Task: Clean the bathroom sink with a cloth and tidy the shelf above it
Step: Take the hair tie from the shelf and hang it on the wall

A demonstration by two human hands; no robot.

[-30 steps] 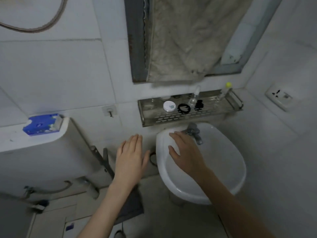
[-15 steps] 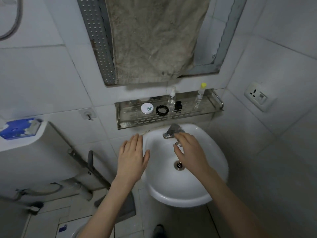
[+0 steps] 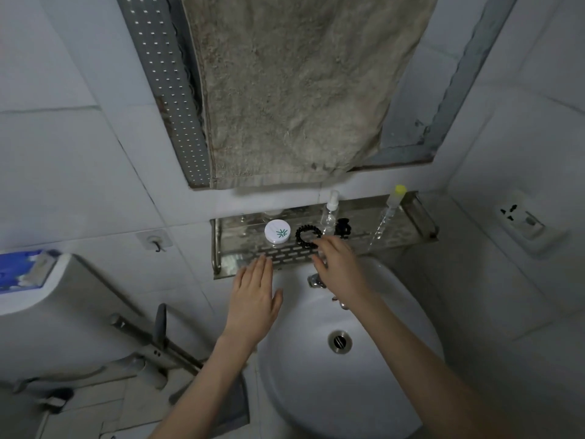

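A white sink stands below a metal shelf. On the shelf sit a white round jar, a black coiled hair tie, a black clip, a clear spray bottle and a thin bottle with a yellow cap. My right hand is raised over the tap, fingers apart, fingertips at the shelf's front edge next to the hair tie. My left hand hovers flat and empty left of the basin. A beige cloth hangs above the shelf.
A wall socket is at the right. A small hook is on the tiles left of the shelf. A toilet tank with a blue pack on it stands at the left. The drain is open in the basin.
My right hand rose from over the basin to the shelf's front edge near the hair tie. The left hand lifted slightly. The view tilted up and moved closer.
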